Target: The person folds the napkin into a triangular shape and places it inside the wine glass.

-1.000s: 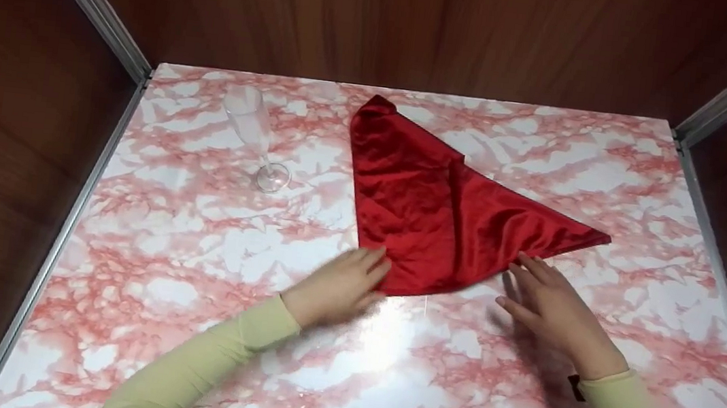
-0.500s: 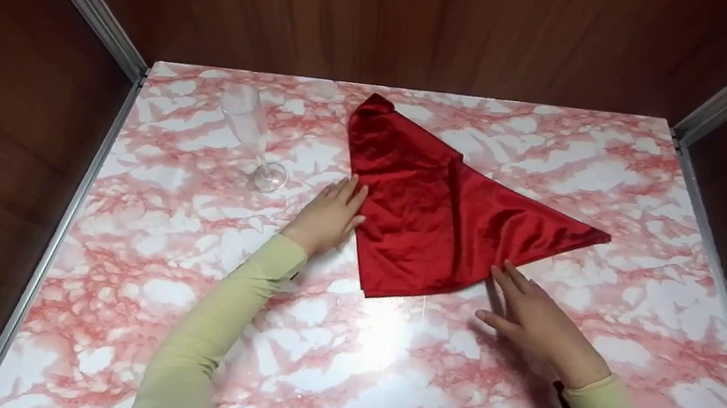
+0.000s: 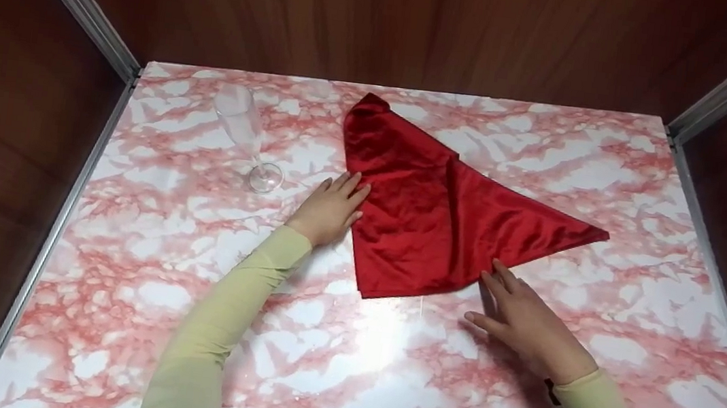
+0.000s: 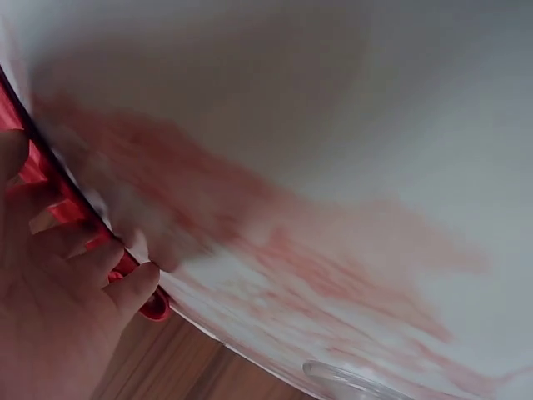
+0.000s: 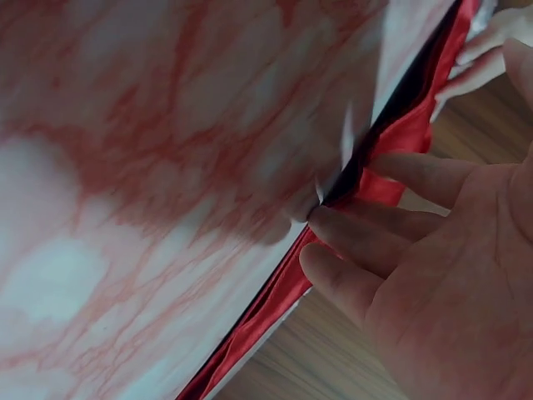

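A shiny red satin cloth [image 3: 402, 229] lies folded on the table, with a pointed corner to the right and a rolled-looking peak at the far left. My left hand [image 3: 328, 210] rests on its left edge, fingers extended over the fabric; in the left wrist view the fingertips [image 4: 137, 283] reach along the cloth's edge. My right hand [image 3: 531, 326] has its fingertips at the cloth's lower right edge, thumb spread away to the left. The right wrist view shows those fingers [image 5: 341, 275] straight against the red hem [image 5: 283, 279].
A clear champagne flute [image 3: 242, 125] stands upright on the left, its round foot [image 3: 266, 178] not far from my left hand. The table [image 3: 117, 326] has a red and white marbled top. Dark wooden panels [image 3: 411, 25] with metal edge strips enclose the back and sides.
My left hand has moved from the cloth's lower left corner up along its left edge. My right hand has slid a little left and down along the lower edge.
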A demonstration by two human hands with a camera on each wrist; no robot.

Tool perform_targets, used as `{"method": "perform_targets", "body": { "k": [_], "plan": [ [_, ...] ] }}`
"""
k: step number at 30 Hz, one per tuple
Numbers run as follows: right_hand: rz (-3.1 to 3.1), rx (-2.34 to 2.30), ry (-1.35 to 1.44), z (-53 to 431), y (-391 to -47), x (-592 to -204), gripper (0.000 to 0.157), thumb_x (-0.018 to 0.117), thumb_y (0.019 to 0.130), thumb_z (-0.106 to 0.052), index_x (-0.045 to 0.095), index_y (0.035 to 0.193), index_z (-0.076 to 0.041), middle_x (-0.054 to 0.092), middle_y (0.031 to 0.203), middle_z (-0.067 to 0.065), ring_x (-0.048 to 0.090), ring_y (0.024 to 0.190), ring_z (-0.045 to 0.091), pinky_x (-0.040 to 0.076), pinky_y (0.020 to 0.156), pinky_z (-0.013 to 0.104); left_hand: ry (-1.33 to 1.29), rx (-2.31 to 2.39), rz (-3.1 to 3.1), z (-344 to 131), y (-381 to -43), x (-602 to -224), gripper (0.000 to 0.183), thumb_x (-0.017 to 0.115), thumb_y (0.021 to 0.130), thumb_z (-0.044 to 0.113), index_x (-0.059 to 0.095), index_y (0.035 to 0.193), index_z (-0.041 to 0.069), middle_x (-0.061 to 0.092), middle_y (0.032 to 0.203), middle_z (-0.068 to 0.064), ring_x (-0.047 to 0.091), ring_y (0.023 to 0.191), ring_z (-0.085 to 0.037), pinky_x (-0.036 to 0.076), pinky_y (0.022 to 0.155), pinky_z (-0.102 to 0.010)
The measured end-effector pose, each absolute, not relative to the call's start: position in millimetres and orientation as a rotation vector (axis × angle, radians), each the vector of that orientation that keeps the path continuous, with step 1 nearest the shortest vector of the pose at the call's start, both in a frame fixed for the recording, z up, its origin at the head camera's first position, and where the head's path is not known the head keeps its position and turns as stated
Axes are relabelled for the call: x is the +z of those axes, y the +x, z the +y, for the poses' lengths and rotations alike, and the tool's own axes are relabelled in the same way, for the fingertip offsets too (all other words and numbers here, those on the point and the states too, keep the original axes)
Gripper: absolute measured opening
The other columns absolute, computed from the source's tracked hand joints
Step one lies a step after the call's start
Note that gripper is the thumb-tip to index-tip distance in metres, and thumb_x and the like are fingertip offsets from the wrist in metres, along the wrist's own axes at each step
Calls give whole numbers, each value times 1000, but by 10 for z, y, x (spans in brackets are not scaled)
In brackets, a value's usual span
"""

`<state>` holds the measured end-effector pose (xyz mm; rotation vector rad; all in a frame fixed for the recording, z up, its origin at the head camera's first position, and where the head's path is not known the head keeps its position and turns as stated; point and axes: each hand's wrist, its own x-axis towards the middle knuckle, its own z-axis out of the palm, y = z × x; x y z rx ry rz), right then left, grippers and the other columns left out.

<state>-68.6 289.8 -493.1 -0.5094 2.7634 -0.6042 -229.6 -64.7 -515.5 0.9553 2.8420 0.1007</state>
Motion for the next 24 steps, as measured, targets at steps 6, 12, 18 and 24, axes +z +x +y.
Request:
{"method": "perform_targets", "body": {
  "k": [6, 12, 18, 24],
  "plan": [
    [2791, -562, -523, 2889, -724, -4913, 85, 55, 88, -62, 40, 143, 1, 27, 151, 23, 31, 132, 47, 27, 106, 57, 899, 110, 2847, -653, -2235, -5135, 55, 39, 103, 34, 27, 151, 12, 20, 155, -18, 16, 142, -35, 18, 113, -49],
    [2827, -541, -559, 2925, -800, -4910, 83, 56, 88, -59, 41, 142, 2, 32, 147, 25, 36, 129, 46, 28, 106, 57, 824, 137, 2855, -688, -2091, -5144, 59, 41, 101, 38, 28, 151, 9, 20, 155, -20, 18, 141, -38, 17, 113, -47],
    [2828, -529, -524, 2997, -881, -4909, 79, 56, 89, -57, 42, 142, 0, 32, 146, 28, 39, 126, 48, 28, 104, 59, 824, 140, 2881, -728, -1903, -5154, 66, 45, 99, 46, 29, 150, 7, 24, 152, -22, 22, 139, -39, 21, 112, -47],
    [2816, -543, -453, 3077, -973, -4901, 78, 53, 90, -59, 44, 141, 0, 28, 148, 27, 34, 128, 51, 32, 101, 61, 821, 173, 2889, -731, -1713, -5154, 70, 47, 96, 49, 31, 149, 6, 27, 151, -23, 24, 138, -38, 24, 110, -47]
  ]
}}
